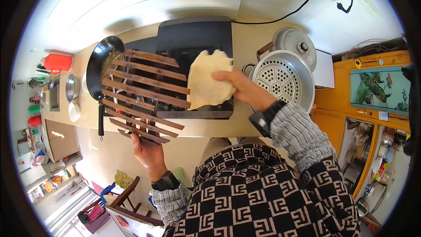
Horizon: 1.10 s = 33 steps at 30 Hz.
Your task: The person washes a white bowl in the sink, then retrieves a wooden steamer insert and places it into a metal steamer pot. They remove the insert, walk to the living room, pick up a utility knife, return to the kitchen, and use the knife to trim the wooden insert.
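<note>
My left hand (pixel 147 151) grips the near edge of a brown slatted wooden rack (pixel 147 85), which it holds up over the left part of the stove and the edge of the wok. A flat, pale round of dough (pixel 209 81) with a ragged edge hangs from my right hand (pixel 241 88), its thumb on top and the other fingers hidden beneath. The dough is just right of the slats, above the black induction cooker (pixel 195 35). The black wok (pixel 105 46) holds some brownish food, partly covered by the rack.
On the right stands a metal steamer pot (pixel 309 90) with a perforated tray (pixel 276 77), its lid (pixel 294 44) behind it. Metal bowls (pixel 73 87) and a red container (pixel 57 63) are at the left. A wooden chair (pixel 127 193) stands behind me, and an orange cabinet (pixel 331 105) at the right.
</note>
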Motion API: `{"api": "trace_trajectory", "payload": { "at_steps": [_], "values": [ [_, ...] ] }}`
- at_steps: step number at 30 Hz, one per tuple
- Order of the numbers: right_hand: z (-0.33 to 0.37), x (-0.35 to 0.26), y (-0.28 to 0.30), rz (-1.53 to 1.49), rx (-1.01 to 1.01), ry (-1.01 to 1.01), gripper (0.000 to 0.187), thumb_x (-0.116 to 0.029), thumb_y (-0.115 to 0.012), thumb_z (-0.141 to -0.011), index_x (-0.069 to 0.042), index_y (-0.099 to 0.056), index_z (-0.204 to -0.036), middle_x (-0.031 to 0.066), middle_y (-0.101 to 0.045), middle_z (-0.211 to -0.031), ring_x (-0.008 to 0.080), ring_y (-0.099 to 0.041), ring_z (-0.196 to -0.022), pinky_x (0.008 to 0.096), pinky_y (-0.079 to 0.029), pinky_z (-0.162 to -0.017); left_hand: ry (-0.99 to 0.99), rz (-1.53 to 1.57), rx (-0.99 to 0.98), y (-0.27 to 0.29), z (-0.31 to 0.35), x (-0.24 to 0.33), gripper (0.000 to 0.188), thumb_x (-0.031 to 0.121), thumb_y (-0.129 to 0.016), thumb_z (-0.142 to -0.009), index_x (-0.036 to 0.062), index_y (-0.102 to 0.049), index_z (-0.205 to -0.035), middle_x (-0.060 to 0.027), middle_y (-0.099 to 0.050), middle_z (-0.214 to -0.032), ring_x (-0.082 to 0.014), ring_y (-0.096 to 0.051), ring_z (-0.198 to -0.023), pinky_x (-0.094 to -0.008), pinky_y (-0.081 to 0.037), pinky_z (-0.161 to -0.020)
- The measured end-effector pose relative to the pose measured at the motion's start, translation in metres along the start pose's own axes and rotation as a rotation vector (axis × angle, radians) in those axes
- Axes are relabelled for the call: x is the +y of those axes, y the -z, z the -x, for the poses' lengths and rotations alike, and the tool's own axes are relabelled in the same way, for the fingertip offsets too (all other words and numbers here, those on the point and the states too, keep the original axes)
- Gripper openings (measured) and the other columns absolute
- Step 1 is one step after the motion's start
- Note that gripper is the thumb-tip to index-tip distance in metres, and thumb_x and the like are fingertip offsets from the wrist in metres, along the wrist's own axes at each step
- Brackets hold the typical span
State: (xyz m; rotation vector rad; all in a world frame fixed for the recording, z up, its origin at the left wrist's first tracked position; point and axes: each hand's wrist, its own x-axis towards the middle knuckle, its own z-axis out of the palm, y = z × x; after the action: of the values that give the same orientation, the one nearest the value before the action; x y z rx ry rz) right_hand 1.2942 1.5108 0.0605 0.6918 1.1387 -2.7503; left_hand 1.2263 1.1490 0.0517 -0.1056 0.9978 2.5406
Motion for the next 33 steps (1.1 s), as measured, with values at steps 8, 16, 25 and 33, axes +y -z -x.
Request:
{"api": "trace_trajectory", "payload": {
  "at_steps": [8, 16, 25, 33],
  "values": [
    [-0.047, 0.025, 0.021, 0.285, 0.008, -0.082, 0.067, -0.03, -0.086, -0.081, 0.0, -0.06, -0.135, 0.0134, -0.071, -0.122, 0.024, -0.07, -0.111, 0.0361, -0.056, -0.093, 0.06, -0.019, -0.114, 0.006, 0.021, 0.005, 0.051, 0.035, -0.047, -0.11, 0.0128, -0.043, -0.156, -0.0158, -0.053, -0.153, -0.0335, -0.047, -0.143, -0.0473, -0.038, -0.118],
    [0.064, -0.062, 0.075, 0.682, 0.494, 0.469, 0.028, -0.02, -0.07, -0.097, 0.0, -0.068, -0.116, 0.0052, -0.072, -0.101, 0.0121, -0.067, -0.085, 0.0278, -0.053, -0.076, 0.308, -0.243, -0.255, -0.074, 0.03, -0.051, 0.053, 0.037, -0.05, -0.108, 0.0064, -0.044, -0.151, -0.0198, -0.059, -0.143, -0.0364, -0.056, -0.133, -0.052, -0.047, -0.109],
    [0.226, -0.061, 0.098, 1.084, 0.455, 0.659, 0.025, -0.01, -0.072, -0.09, -0.002, -0.071, -0.114, 0.0137, -0.071, -0.109, 0.0239, -0.07, -0.086, 0.0316, -0.054, -0.075, 0.763, -0.215, -0.316, -0.191, 0.06, -0.205, 0.047, 0.019, -0.051, -0.11, 0.0069, -0.036, -0.153, -0.0207, -0.056, -0.145, -0.0351, -0.056, -0.134, -0.0539, -0.05, -0.111],
    [0.209, -0.036, 0.137, 1.564, 0.496, 0.376, 0.042, -0.027, -0.075, -0.09, -0.005, -0.065, -0.124, 0.0187, -0.069, -0.119, 0.0389, -0.066, -0.109, 0.0464, -0.054, -0.09, 0.779, -0.165, -0.225, -0.203, 0.064, -0.272, 0.045, 0.017, -0.048, -0.111, 0.0063, -0.036, -0.153, -0.0199, -0.054, -0.146, -0.0324, -0.057, -0.131, -0.0528, -0.051, -0.11]
  ]
}}
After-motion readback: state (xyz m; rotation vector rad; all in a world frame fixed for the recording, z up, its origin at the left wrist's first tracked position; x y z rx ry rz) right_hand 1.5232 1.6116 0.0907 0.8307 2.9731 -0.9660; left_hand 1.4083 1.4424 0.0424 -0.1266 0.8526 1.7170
